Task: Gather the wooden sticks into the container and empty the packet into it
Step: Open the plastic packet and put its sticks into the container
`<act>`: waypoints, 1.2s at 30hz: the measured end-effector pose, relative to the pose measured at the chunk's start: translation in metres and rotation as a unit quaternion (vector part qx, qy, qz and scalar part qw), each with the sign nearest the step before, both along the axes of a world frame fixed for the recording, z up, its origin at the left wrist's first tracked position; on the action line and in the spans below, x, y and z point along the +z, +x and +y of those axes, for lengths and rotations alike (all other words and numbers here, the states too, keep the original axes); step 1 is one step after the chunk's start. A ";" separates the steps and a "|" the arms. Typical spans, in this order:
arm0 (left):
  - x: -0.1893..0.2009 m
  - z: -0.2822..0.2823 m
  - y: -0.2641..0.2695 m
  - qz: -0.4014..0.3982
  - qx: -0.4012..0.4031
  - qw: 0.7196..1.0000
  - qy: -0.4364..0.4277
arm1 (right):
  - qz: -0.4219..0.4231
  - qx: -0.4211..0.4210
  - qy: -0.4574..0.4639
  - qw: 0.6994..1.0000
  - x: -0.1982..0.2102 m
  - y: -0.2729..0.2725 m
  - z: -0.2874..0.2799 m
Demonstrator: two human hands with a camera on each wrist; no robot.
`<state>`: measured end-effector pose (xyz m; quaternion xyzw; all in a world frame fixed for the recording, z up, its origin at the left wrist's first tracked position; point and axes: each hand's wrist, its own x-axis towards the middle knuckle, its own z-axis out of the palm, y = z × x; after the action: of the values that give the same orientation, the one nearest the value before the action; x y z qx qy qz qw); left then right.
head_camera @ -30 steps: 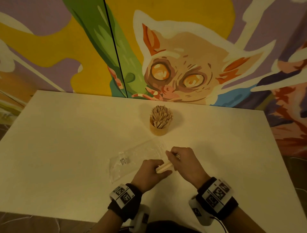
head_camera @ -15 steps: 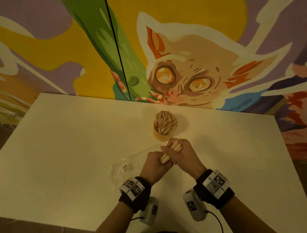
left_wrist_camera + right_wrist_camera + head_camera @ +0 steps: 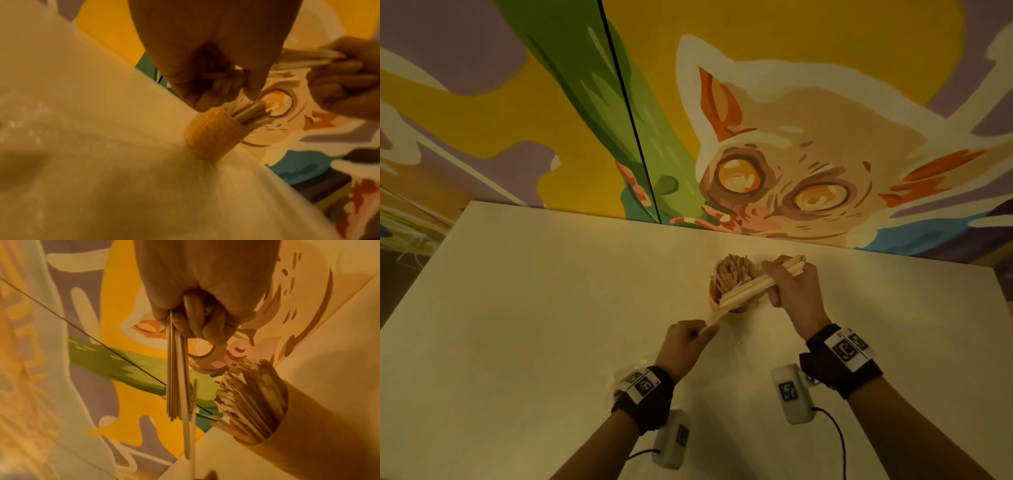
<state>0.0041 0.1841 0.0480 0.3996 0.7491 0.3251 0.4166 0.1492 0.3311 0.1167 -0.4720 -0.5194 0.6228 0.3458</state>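
Observation:
A tan round container point(image 3: 732, 308) packed with upright wooden sticks point(image 3: 729, 274) stands on the white table point(image 3: 551, 308) near the wall. My right hand point(image 3: 774, 284) grips a bundle of sticks point(image 3: 750, 289) that lies slanted across the container's top; the right wrist view shows the bundle point(image 3: 177, 378) beside the container point(image 3: 308, 443). My left hand point(image 3: 705, 330), just in front of the container, pinches the near end of a loose stick point(image 3: 717, 317). The clear packet point(image 3: 619, 375) lies flat, mostly hidden under my left wrist.
A painted mural wall point(image 3: 756, 154) rises directly behind the table's far edge. The table's left edge point(image 3: 424, 267) and right far corner point(image 3: 989, 270) are in view. In the left wrist view the container point(image 3: 211, 136) stands close below my fingers.
Both hands lifted the sticks off the table by the packet and carried them forward to the container. The right hand now holds the bundle over it; the packet stayed behind.

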 end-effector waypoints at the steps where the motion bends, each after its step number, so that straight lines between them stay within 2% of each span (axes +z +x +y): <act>1: 0.000 0.004 0.000 -0.023 -0.001 1.000 -0.007 | -0.001 -0.004 -0.008 1.000 -0.004 -0.001 0.004; 5: -0.002 0.010 -0.002 -0.027 -0.039 0.999 0.004 | 0.009 -0.014 -0.033 0.999 -0.014 -0.004 0.015; 8: 0.002 0.015 -0.004 -0.071 -0.038 0.996 0.043 | 0.006 0.026 -0.040 0.999 -0.019 -0.010 0.012; 12: 0.010 0.026 0.001 -0.167 0.100 0.978 0.074 | 0.014 0.027 -0.039 0.999 -0.021 -0.017 0.006; 17: 0.021 0.033 0.014 -0.158 0.148 0.968 0.125 | 0.016 -0.005 -0.042 0.999 -0.021 -0.018 0.002; 22: 0.026 0.055 0.014 -0.185 0.225 0.946 0.140 | 0.029 -0.019 -0.052 0.998 -0.016 -0.022 0.009; 27: 0.013 0.076 0.005 -0.194 0.243 0.941 0.131 | 0.038 -0.026 -0.069 0.997 -0.019 -0.023 0.021; 32: 0.011 0.083 0.005 -0.193 0.240 0.943 0.123 | 0.008 -0.013 -0.049 0.999 -0.024 -0.018 0.025; 36: 0.009 0.090 0.003 -0.179 0.271 0.938 0.118 | -0.011 -0.022 -0.016 1.000 -0.026 -0.016 0.027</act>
<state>0.0072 0.2743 0.0567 0.1626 0.6983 0.5781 0.3896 0.1337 0.3577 0.0906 -0.4956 -0.5025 0.6182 0.3459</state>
